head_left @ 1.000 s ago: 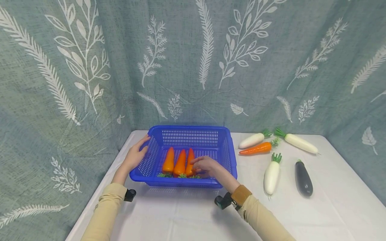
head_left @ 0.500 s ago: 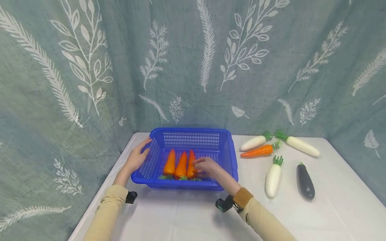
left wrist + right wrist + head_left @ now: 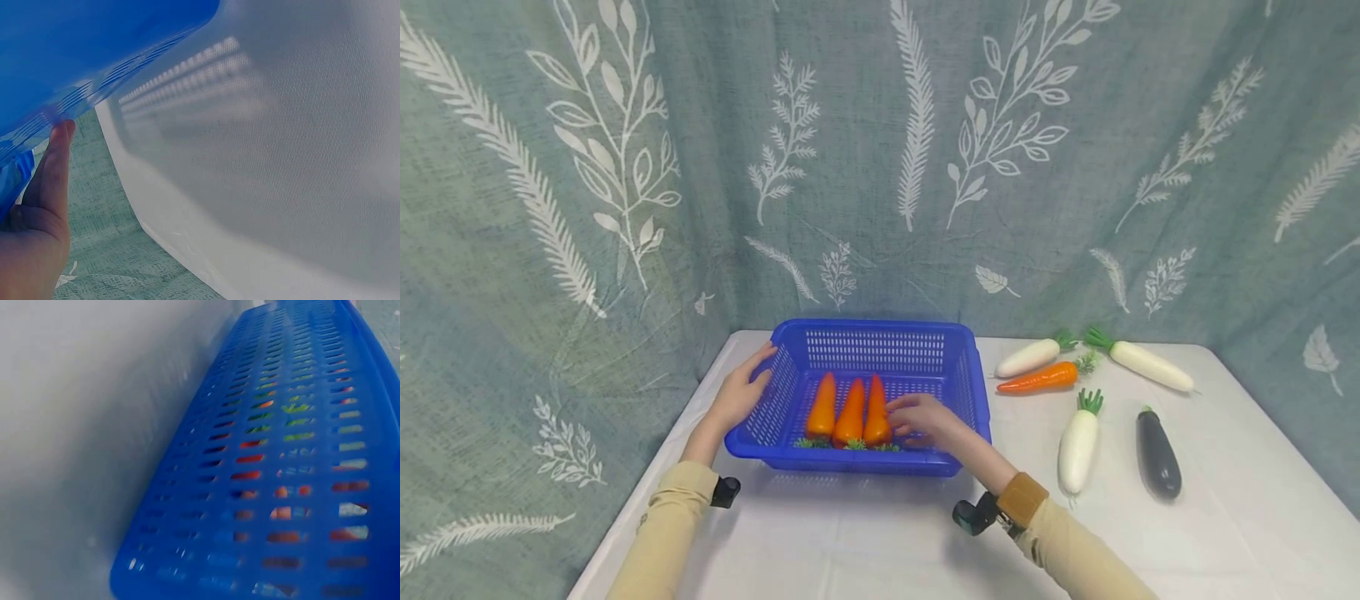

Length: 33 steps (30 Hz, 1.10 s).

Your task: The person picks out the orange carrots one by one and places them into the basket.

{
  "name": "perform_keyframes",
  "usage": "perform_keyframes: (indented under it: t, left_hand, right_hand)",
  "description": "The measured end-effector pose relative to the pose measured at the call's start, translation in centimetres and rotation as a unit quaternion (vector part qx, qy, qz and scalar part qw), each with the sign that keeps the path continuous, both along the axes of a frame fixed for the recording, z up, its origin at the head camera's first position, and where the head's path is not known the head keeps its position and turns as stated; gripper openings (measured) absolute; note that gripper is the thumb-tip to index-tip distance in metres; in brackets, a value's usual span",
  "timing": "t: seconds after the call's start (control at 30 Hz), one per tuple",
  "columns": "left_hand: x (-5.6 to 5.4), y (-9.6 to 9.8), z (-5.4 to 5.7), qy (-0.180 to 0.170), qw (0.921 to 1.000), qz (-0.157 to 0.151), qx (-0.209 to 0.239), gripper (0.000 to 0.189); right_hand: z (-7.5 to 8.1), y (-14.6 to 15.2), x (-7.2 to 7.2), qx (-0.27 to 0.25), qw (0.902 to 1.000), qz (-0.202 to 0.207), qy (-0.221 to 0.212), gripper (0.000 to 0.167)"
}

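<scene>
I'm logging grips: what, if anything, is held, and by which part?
Left hand touches the blue basket at its left side, grip unclear; right hand, beside a carrot, holds nothing.

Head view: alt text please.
A person's right hand is inside a blue basket beside three carrots; the left hand is at its left side. Right of it, on a white table: three white radishes, another carrot, an eggplant.
</scene>
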<state>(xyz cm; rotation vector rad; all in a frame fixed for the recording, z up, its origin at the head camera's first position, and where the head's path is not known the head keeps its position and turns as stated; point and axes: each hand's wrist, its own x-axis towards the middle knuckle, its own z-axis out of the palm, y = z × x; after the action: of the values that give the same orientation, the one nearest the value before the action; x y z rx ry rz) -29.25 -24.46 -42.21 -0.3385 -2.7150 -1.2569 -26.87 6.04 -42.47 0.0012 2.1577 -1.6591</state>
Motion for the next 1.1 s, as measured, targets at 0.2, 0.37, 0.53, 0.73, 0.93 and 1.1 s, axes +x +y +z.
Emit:
perform_keyframes:
  t: [0.2,0.37,0.53,0.73,0.93,1.1]
  left_hand:
    - [-0.1,-0.2,0.0,-0.001,1.0,-0.001,-0.002,0.044]
    - [-0.3,-0.5,-0.2,0.001,1.0,-0.002,0.0,0.044]
    - [-0.2,-0.5,0.0,-0.004,1.0,-0.001,0.0,0.045]
    - [-0.1,-0.3,0.0,-0.003,1.0,-0.001,0.004,0.044]
    - [0.1,-0.2,-0.3,0.016,0.9996,-0.009,0.023,0.047]
    - [0.1,-0.1,-0.2,0.004,0.9999,-0.005,0.016,0.046]
  right_hand:
    - [0.0,0.8,0.1,-0.002,0.9998,0.014,0.015,0.034]
    - [0.5,1.1,0.4,-0.013,0.9989,0.026,0.036,0.034]
    - [1.0,1.6,0.5,-0.011,0.9971,0.042,0.063,0.035]
    - [1.3,2.4,0.4,-0.003,0.993,0.035,0.113,0.034]
    - [1.6,3.6,0.4,-0.005,0.9902,0.019,0.138,0.031]
    - [1.9,4.7,0.7,-0.007,0.9858,0.006,0.168,0.033]
